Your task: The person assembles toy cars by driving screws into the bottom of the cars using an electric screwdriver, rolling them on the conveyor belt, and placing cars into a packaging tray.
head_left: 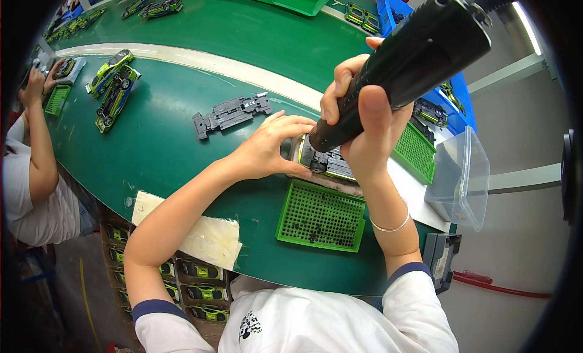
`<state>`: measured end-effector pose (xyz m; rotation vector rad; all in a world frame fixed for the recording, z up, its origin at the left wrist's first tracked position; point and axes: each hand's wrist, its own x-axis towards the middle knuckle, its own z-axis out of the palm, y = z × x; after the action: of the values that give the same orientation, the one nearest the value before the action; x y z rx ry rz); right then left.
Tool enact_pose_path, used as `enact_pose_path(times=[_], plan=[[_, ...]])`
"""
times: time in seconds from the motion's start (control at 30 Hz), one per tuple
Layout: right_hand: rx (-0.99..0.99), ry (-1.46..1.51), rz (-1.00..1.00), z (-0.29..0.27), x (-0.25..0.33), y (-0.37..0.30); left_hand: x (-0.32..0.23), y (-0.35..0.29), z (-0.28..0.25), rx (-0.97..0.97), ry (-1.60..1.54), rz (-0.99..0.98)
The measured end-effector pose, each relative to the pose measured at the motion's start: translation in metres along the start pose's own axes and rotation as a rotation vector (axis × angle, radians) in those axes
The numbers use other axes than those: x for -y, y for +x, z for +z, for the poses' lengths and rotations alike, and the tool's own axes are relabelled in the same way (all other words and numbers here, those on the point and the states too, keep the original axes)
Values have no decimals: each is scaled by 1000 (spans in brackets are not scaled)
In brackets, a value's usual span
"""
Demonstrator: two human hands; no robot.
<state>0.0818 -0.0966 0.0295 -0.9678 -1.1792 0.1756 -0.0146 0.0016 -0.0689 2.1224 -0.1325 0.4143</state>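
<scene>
My right hand (376, 119) is wrapped around a thick black electric screwdriver (407, 61), which slants down to the left. The tool's lower end is over an upside-down toy car (331, 163) with a dark underside and yellow-green body edges. This car lies in a block-like holder (340, 184), partly covered by my hands and the tool. My left hand (270, 146) grips the car's left end between thumb and fingers. Beyond that hand a loose grey-black toy car chassis (234, 113) lies on the green table. The screwdriver's tip is hidden.
A green perforated tray (322, 216) of small dark screws sits nearest me. Yellow-green toy cars (113, 89) lie at left, near a co-worker's arm (41, 152). Right are another green tray (416, 152), a clear plastic box (458, 177) and a blue bin (461, 98). A box of cars (197, 280) stands below the table edge.
</scene>
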Motion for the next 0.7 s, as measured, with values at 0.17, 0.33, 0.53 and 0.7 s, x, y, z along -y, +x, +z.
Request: enact_pose_path(times=[0.17, 0.33, 0.53, 0.7], plan=[[11, -12, 9, 5, 1, -2, 1, -1, -1, -21, 11, 2], [60, -37, -50, 4, 2, 0, -6, -1, -4, -18, 4, -6], [-35, 408, -100, -4, 17, 1, -10, 1, 0, -173, -56, 108], [-7, 146, 52, -9, 52, -4, -26, -2, 6, -206, 44, 160]])
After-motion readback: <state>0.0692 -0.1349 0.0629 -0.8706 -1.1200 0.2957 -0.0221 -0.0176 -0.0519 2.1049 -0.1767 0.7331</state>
